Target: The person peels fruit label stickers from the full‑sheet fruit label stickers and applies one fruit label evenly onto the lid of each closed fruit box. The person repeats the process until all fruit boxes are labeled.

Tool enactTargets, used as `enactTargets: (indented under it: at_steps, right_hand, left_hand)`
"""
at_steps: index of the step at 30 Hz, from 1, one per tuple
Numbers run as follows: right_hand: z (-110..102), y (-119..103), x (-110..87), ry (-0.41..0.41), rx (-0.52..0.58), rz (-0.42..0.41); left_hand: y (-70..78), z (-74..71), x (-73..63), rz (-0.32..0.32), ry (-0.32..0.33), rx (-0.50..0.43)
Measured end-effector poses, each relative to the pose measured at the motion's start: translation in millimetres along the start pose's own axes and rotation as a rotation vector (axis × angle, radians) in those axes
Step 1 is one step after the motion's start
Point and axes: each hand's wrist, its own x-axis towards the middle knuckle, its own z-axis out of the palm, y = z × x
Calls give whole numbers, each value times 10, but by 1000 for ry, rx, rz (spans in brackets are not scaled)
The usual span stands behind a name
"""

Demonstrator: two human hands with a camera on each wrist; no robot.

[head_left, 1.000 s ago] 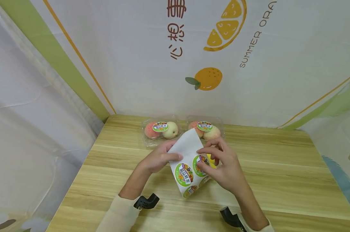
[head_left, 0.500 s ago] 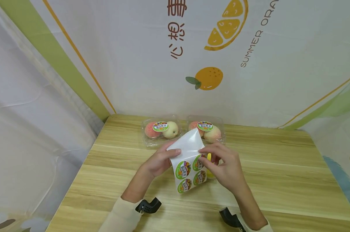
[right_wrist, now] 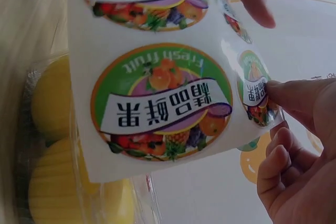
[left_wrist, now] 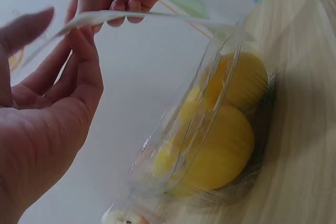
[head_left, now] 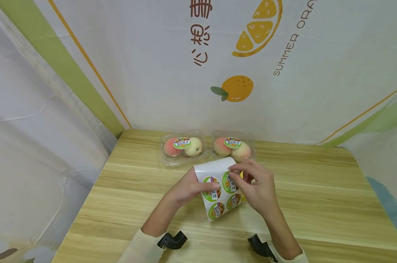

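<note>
A white sheet of round fruit stickers is held up between both hands, its blank top part bent backward. My left hand has its fingers behind the sheet and its thumb over the upper left sticker. With thumb and fingertips my right hand pinches the sheet's right edge at the upper right sticker. In the left wrist view the sheet shows nearly edge-on above the left fingers. Behind it stands a clear plastic box with yellow fruit, mostly hidden in the head view.
Two clear boxes of peaches stand at the table's back edge, a left box and a right box. Each bears an oval fruit label on its lid. A printed cloth hangs behind the wooden table.
The sheet has come down and tilted, uncovering more of the right peach box. My left hand has shifted right, its thumb going from the blank part to a sticker. The right hand keeps its pinch.
</note>
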Motion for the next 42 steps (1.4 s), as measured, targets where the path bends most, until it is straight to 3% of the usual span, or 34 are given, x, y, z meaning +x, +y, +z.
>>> enactTargets:
  at_steps: [7,14,24,42]
  right_hand:
    - [-6,-1,4,17,5,-7]
    - [-6,-18,12,6,-16,19]
    - [-16,-51,40,-16,-31,62]
    - [9,-37,21,-35,-71,100]
  left_hand:
    - [39,110,-25,-14,112,110]
    - [78,147,-31,-16,186,91]
    - [92,174,-25,-20,225,48]
    - [108,166,-35,-45,253,112]
